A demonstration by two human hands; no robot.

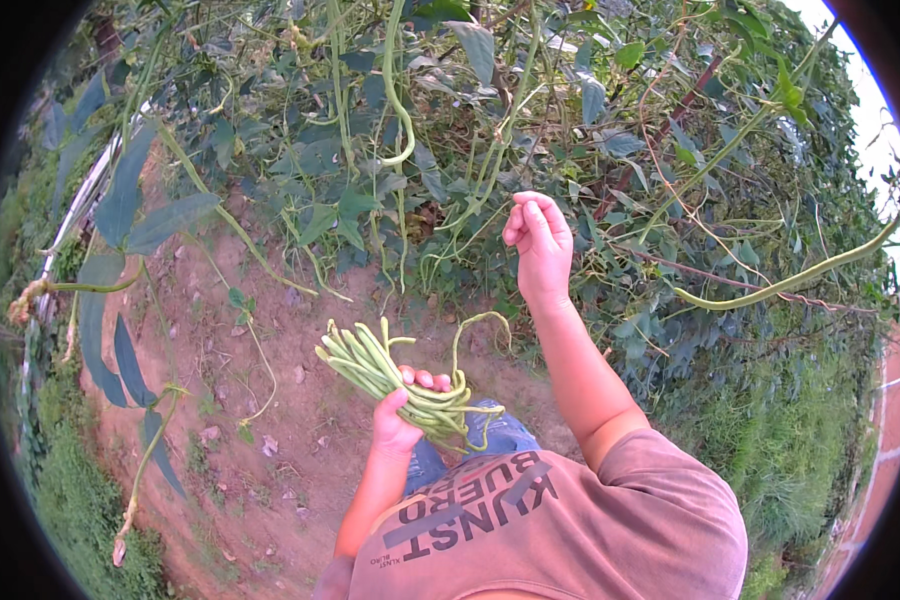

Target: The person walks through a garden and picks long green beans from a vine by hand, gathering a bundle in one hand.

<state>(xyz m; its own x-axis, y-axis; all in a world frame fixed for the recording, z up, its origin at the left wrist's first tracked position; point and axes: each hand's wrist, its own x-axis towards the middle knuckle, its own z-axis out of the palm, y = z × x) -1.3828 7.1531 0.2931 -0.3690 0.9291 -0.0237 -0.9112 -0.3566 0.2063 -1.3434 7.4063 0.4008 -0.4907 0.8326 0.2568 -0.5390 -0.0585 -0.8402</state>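
A bundle of long green yardlong beans (pixel 367 364) is gripped in my left hand (pixel 396 426), in front of my body. The thumb lies across the top and the fingers wrap around the far side. The thin ends of the beans curl loosely to the right of that hand. Higher up, my right hand (pixel 543 244) is raised beside the bean vines (pixel 465 161), its fingers curled and thumb pressed in. Nothing is plainly visible inside it, though thin stems pass close to the fingertips. Just above and left of it, a long bean (pixel 392 82) hangs from the foliage.
Another long bean (pixel 795 283) hangs in a curve at the right. Leafy stems (pixel 131 225) dangle close by on the left. Bare soil (pixel 270 442) with scattered dry leaves runs beneath. Grass (pixel 776 465) and a reddish paved strip (pixel 896 420) lie to the right.
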